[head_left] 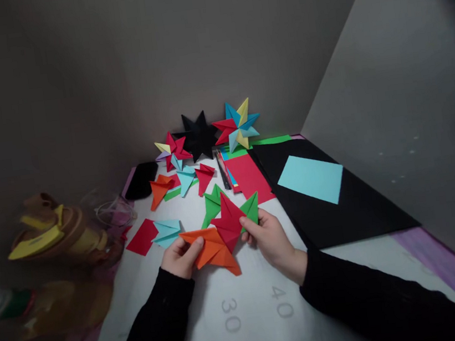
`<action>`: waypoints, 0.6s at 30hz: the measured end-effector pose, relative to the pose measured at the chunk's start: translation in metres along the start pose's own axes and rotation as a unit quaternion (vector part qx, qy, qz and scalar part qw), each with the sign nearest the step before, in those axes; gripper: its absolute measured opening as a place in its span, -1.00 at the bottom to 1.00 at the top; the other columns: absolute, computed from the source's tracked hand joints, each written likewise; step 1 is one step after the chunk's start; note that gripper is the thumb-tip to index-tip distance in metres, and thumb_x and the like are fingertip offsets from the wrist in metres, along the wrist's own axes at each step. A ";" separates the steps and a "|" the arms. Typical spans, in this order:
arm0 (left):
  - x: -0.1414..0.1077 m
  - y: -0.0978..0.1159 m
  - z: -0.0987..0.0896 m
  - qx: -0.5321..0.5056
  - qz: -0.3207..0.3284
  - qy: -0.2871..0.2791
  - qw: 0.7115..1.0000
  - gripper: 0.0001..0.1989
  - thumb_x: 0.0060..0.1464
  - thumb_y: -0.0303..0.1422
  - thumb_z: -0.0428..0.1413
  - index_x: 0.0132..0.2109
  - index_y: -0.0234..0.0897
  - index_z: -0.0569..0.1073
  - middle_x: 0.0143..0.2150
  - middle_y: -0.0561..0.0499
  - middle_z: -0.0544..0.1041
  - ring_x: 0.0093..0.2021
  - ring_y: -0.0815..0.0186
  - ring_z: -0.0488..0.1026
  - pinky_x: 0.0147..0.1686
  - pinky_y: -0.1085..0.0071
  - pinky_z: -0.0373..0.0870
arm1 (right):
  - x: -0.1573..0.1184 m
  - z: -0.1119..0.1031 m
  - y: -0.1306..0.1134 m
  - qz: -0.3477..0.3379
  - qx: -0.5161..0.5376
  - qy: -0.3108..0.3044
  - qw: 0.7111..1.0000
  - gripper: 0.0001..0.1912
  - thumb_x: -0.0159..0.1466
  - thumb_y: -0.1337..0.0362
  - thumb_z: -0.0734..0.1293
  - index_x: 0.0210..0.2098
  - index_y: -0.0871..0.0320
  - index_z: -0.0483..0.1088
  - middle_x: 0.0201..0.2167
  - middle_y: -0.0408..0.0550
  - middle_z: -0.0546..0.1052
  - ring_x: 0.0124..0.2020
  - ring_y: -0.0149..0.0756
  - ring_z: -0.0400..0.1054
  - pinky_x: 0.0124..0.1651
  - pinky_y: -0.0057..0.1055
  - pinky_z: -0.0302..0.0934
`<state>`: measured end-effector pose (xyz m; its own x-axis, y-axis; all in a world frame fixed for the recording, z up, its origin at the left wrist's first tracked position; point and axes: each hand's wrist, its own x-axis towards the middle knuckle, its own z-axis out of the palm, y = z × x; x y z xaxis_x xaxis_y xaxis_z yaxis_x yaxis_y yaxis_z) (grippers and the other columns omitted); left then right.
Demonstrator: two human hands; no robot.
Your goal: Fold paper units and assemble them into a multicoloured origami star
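Note:
My left hand (183,257) pinches an orange folded paper piece (210,245) between thumb and fingers. A red folded paper piece (230,223) meets the orange one at its right side; whether they are joined I cannot tell. My right hand (267,238) grips the right side of the paper, thumb on the red piece, fingers behind a green folded piece (251,211). Another green folded piece (214,203) shows behind the red one. Left of my left hand lie a light blue folded piece (167,232) and a red paper square (143,237).
Paper stars in black (198,135), mixed colours (238,126) and red (173,151) stand against the wall. Loose folded pieces (187,178) lie before them. Red sheets (249,174), a black sheet (322,219) with a light blue sheet (311,178), and a black phone-like object (142,180) surround the work area.

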<state>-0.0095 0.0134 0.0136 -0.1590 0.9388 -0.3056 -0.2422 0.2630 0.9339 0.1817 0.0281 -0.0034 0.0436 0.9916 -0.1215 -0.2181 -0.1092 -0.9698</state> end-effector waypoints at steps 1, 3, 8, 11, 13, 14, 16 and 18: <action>0.000 -0.001 0.000 0.014 0.005 -0.001 1.000 -0.65 -0.34 -0.20 0.35 -0.40 -0.36 0.51 -0.56 0.05 0.54 -0.58 0.40 0.43 -0.57 0.53 0.33 | 0.000 0.000 0.000 0.001 -0.001 -0.002 1.000 -0.75 0.15 0.11 0.35 -0.45 0.15 0.27 -0.70 -0.21 0.41 -0.69 -0.46 0.20 -0.64 -0.55 0.02; 0.001 -0.001 -0.001 0.043 0.020 -0.005 0.999 -0.65 -0.33 -0.18 0.34 -0.42 -0.35 0.51 -0.63 0.09 0.49 -0.65 0.46 0.34 -0.64 0.56 0.27 | -0.002 -0.001 -0.001 0.000 -0.006 -0.007 1.000 -0.75 0.15 0.12 0.35 -0.44 0.15 0.27 -0.70 -0.21 0.40 -0.68 -0.46 0.20 -0.64 -0.54 0.01; -0.001 0.002 0.000 0.035 0.030 -0.005 0.999 -0.65 -0.35 -0.17 0.35 -0.44 -0.32 0.50 -0.62 0.09 0.50 -0.62 0.43 0.38 -0.61 0.54 0.31 | -0.005 -0.003 -0.004 -0.015 -0.038 -0.011 0.999 -0.76 0.15 0.12 0.35 -0.43 0.15 0.29 -0.67 -0.21 0.37 -0.66 -0.45 0.21 -0.62 -0.53 0.03; -0.002 0.004 0.002 0.017 0.034 0.001 0.999 -0.65 -0.37 -0.19 0.36 -0.44 -0.33 0.50 -0.58 0.08 0.52 -0.58 0.42 0.41 -0.57 0.54 0.34 | -0.004 -0.003 -0.006 -0.026 -0.057 -0.012 0.998 -0.76 0.15 0.12 0.35 -0.42 0.17 0.30 -0.64 -0.21 0.37 -0.64 -0.45 0.21 -0.62 -0.53 0.04; -0.003 0.004 0.001 0.005 0.032 0.001 0.999 -0.65 -0.38 -0.21 0.36 -0.44 -0.35 0.51 -0.57 0.07 0.53 -0.56 0.41 0.43 -0.53 0.54 0.36 | -0.004 -0.003 -0.006 -0.033 -0.057 -0.016 0.998 -0.76 0.15 0.12 0.35 -0.40 0.17 0.31 -0.63 -0.22 0.36 -0.63 -0.45 0.20 -0.62 -0.54 0.03; -0.003 0.003 0.001 -0.004 0.028 -0.001 1.000 -0.65 -0.38 -0.22 0.37 -0.43 -0.35 0.51 -0.55 0.06 0.54 -0.54 0.40 0.44 -0.50 0.53 0.38 | -0.004 -0.003 -0.007 -0.035 -0.056 -0.020 0.998 -0.77 0.15 0.13 0.35 -0.40 0.17 0.32 -0.63 -0.22 0.36 -0.63 -0.46 0.20 -0.62 -0.54 0.02; -0.002 0.000 0.000 -0.019 0.022 -0.007 1.000 -0.65 -0.37 -0.23 0.36 -0.41 -0.34 0.52 -0.50 0.04 0.56 -0.49 0.37 0.47 -0.46 0.50 0.40 | -0.004 -0.002 -0.008 -0.039 -0.053 -0.029 0.997 -0.79 0.16 0.15 0.35 -0.39 0.17 0.33 -0.63 -0.24 0.35 -0.63 -0.47 0.19 -0.61 -0.54 0.03; -0.002 -0.003 0.000 -0.013 0.022 -0.012 1.000 -0.65 -0.35 -0.23 0.35 -0.39 -0.35 0.52 -0.52 0.04 0.55 -0.51 0.37 0.46 -0.48 0.49 0.39 | -0.005 -0.002 -0.009 -0.043 -0.051 -0.040 0.997 -0.80 0.16 0.16 0.35 -0.38 0.17 0.33 -0.62 -0.24 0.35 -0.62 -0.48 0.19 -0.59 -0.54 0.04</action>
<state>-0.0081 0.0109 0.0110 -0.1480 0.9543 -0.2596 -0.2611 0.2155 0.9409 0.1852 0.0238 0.0054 -0.0210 0.9995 -0.0227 -0.1167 -0.0250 -0.9929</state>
